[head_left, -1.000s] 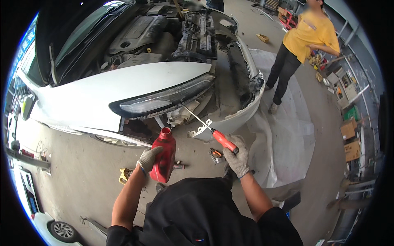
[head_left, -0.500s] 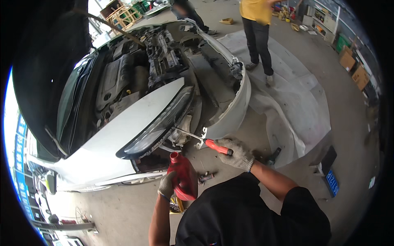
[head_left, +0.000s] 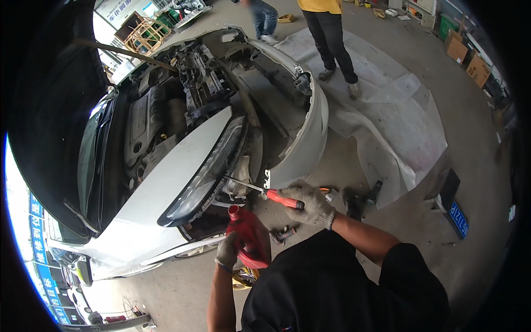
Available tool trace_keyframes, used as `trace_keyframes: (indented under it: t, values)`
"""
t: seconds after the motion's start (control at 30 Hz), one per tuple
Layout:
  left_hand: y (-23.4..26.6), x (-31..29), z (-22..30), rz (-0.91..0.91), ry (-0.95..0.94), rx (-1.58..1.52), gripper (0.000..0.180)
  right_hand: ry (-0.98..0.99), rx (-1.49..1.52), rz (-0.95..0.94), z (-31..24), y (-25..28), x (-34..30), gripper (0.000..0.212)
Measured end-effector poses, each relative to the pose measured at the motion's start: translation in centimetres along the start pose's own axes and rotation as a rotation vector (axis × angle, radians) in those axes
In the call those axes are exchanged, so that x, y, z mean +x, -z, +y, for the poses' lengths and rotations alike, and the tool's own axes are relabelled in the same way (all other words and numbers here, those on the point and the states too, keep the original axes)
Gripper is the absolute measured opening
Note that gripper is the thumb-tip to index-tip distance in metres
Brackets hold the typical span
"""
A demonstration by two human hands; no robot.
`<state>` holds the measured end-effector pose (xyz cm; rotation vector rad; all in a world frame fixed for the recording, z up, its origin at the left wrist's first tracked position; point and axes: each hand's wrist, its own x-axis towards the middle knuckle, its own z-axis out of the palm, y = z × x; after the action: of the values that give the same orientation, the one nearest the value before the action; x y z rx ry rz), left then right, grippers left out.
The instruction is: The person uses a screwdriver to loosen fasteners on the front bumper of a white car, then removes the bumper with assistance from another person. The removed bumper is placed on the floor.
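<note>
Floor (head_left: 409, 227): grey, lower right
Left hand (head_left: 226, 252): grips red jug (head_left: 250, 238)
Right hand (head_left: 310, 207): grips screwdriver (head_left: 281, 197)
Bumper (head_left: 304, 146): corner free
Headlight (head_left: 207, 177): in place

The grey floor (head_left: 473, 152) — partly under a pale sheet (head_left: 406, 113) — reaches cardboard boxes (head_left: 478, 70) at right.

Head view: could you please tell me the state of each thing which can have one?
Left hand, closed on the bottle.
Right hand, closed on the screwdriver.
Bottle, uncapped; contents not visible.
Screwdriver, tip at the headlight edge; contact unclear.
Headlight, unlit.
Hood, raised.
Engine bay, open.
Bumper, near end apart from the headlight.
Sheet, spread out, wrinkled.
</note>
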<state>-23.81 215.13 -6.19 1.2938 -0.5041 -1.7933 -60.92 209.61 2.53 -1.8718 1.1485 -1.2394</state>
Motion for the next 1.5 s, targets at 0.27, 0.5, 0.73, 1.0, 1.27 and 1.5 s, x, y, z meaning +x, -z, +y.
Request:
trace_keyframes:
  t: [0.27,0.5,0.73,1.0,1.27,1.5]
  values:
    - [0.5,0.8,-0.5,0.018,0.014,0.015,0.046,0.118,-0.052,0.038,0.7,0.2,0.6,0.045]
    - [-0.6,0.4,0.1,0.017,0.011,0.079,0.044,0.081,-0.029,0.047,0.4,0.9,0.6,0.041]
    - [-1.5,0.2,0.1,0.018,0.025,0.06,0.044,0.101,0.023,0.023,0.4,0.7,0.3,0.039]
    - [0.3,0.4,-0.2,-0.035,0.039,0.037,0.049,0.076,-0.025,0.165,1.5,2.8,0.8,0.04]
    - [0.8,0.4,0.4,-0.1,0.048,0.079,0.059,0.051,0.051,0.2,2.6,2.3,1.3,0.043]
    - [2.4,1.0,0.5,-0.094,0.09,0.149,0.063,0.071,0.059,0.183,3.2,2.2,1.7,0.045]
